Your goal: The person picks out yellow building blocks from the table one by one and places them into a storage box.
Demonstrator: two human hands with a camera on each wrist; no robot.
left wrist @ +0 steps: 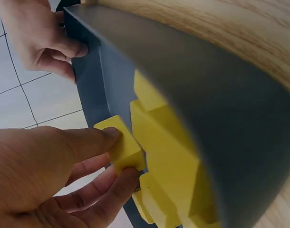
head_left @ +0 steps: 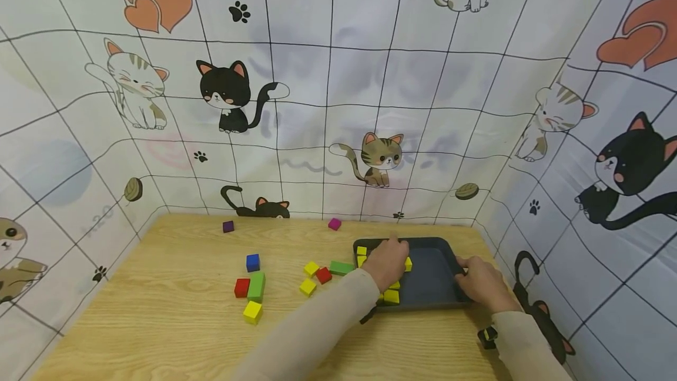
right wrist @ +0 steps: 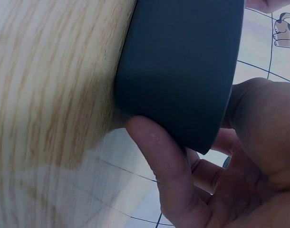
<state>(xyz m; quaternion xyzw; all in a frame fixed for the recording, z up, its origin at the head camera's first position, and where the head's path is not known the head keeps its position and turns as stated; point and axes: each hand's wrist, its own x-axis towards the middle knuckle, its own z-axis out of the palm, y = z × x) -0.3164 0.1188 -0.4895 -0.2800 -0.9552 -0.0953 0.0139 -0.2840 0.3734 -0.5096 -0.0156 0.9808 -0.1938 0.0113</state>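
A dark grey tray [head_left: 431, 272] stands on the right part of the wooden table, with several yellow blocks [head_left: 391, 297] along its left side. Reaching into it, my left hand [head_left: 388, 262] pinches one yellow cube [left wrist: 120, 142] between thumb and fingers. In the left wrist view that cube is right beside the other yellow blocks [left wrist: 166, 142]. My right hand [head_left: 483, 282] grips the tray's right side. The right wrist view shows the thumb [right wrist: 159, 161] against the outer wall of the tray [right wrist: 178, 71], with the fingers at its rim.
Left of the tray lie a green block [head_left: 341, 268], a red cube [head_left: 324, 276] and two yellow cubes [head_left: 308, 287]. Farther left are blue [head_left: 252, 262], red [head_left: 241, 288], green [head_left: 256, 287] and yellow [head_left: 252, 312] blocks. Purple [head_left: 228, 226] and magenta [head_left: 334, 224] cubes lie near the cat-print wall.
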